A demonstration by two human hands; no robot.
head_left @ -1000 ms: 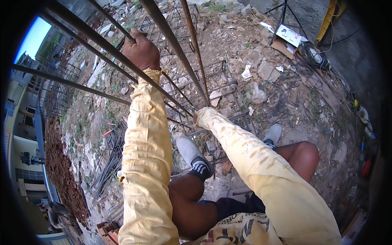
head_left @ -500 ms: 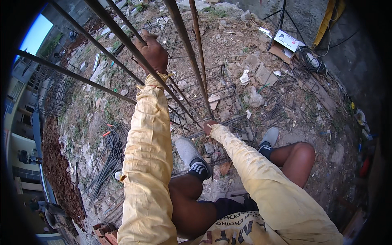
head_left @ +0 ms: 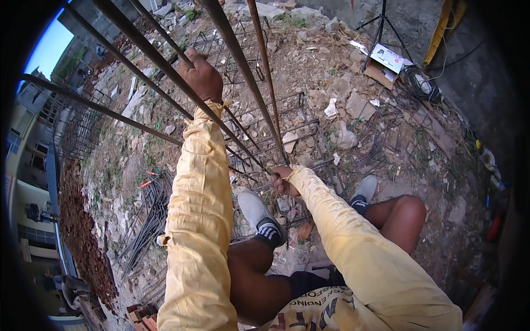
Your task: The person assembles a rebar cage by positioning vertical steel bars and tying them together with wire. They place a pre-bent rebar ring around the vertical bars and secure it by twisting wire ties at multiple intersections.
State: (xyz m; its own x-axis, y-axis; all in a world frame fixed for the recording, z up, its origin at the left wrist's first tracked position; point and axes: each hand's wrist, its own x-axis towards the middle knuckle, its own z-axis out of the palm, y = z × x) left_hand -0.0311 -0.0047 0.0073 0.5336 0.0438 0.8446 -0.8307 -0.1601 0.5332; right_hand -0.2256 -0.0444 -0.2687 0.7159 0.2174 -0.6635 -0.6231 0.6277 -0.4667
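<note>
Several long steel reinforcing bars (head_left: 232,41) slant down from the upper left toward a cage of thin tied rods (head_left: 301,132) on the ground. My left hand (head_left: 202,78), arm stretched forward, is wrapped around one of the farther bars (head_left: 157,25). A thicker bar crosses in front of that wrist. Low down, where the bars meet the cage, my right hand (head_left: 285,182) has its fingers curled in beside the bar ends. What lies between those fingers is too small to make out. Both forearms wear yellow sleeves.
My grey shoes (head_left: 255,208) stand on rubble, either side of the right hand. A bundle of dark rods (head_left: 146,212) lies to the left. More cages lie farther out. At the upper right are an open cardboard box (head_left: 381,74), a tripod (head_left: 380,30) and coiled cable (head_left: 420,85).
The upper parts of the bars have shifted slightly left, and my left hand with them. My right hand has turned and dropped a little, so more of its curled fingers shows.
</note>
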